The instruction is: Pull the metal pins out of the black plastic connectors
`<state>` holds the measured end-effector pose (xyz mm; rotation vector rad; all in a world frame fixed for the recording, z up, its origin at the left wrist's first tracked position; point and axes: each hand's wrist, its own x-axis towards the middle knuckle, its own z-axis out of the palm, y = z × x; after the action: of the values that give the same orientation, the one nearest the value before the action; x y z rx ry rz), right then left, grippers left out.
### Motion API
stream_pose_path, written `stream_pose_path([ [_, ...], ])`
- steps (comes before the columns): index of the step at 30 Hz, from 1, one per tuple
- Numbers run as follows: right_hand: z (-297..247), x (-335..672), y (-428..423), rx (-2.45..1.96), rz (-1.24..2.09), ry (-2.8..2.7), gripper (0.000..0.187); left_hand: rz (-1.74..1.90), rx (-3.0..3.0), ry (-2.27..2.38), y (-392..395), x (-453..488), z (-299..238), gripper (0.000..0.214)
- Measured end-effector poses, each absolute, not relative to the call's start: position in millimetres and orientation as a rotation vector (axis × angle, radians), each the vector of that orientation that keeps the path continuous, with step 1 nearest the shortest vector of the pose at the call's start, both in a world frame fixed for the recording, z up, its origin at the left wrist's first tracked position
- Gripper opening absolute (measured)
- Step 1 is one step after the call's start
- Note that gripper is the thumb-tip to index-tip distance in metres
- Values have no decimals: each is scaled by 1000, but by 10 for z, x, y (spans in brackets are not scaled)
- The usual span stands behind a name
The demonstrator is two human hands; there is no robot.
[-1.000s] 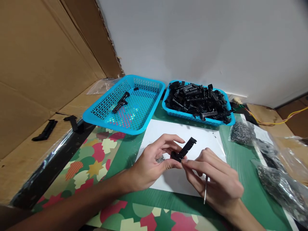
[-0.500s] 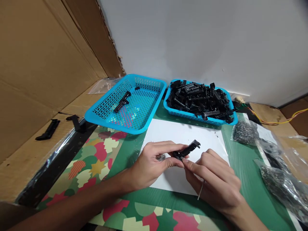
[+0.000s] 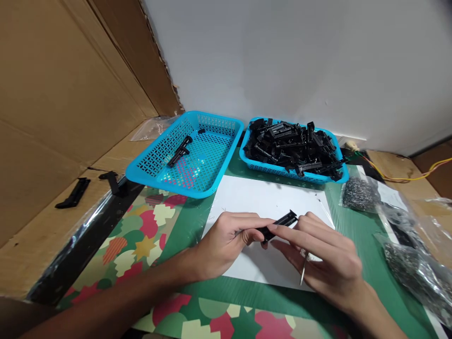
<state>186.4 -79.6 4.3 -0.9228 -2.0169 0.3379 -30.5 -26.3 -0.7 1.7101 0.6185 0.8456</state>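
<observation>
My left hand (image 3: 226, 240) is closed on a long black plastic part (image 3: 282, 221), held low over a white sheet of paper (image 3: 268, 197). My right hand (image 3: 325, 259) meets it from the right, fingers resting on the part's near end. A thin metal tool, perhaps tweezers (image 3: 304, 268), hangs down from under the right palm. The part lies almost level, its free end pointing to the far right.
A blue basket (image 3: 215, 174) at the back left holds one black part (image 3: 179, 151). A second blue basket (image 3: 335, 181) is heaped with black parts (image 3: 293, 146). Bags of small metal pieces (image 3: 356, 194) lie at the right. Two black parts (image 3: 72, 194) rest on cardboard at the left.
The black part has tipped from slanting upward to nearly level and sunk toward the paper. My right hand's fingers have slid forward over it.
</observation>
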Motion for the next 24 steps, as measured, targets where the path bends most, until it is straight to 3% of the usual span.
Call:
stream_pose_path([
  [4, 35, 1919, -805, -922, 222, -2004, 36, 791, 1721, 613, -262, -302, 16, 59],
  [10, 11, 2006, -787, -952, 123, -2007, 42, 951, 1992, 641, -207, -341, -55, 42],
  [14, -37, 2051, -754, -966, 144, -2057, 37, 1076, 2163, 679, -201, -339, -79, 26],
  [18, -26, 2060, -729, -1167, 277, -2068, 22, 1081, 2273, 706, -209, -332, -119, 14],
  [24, -20, 2114, -707, -1428, 541, -2082, 33, 926, 2394, 780, -238, -331, -182, 9],
])
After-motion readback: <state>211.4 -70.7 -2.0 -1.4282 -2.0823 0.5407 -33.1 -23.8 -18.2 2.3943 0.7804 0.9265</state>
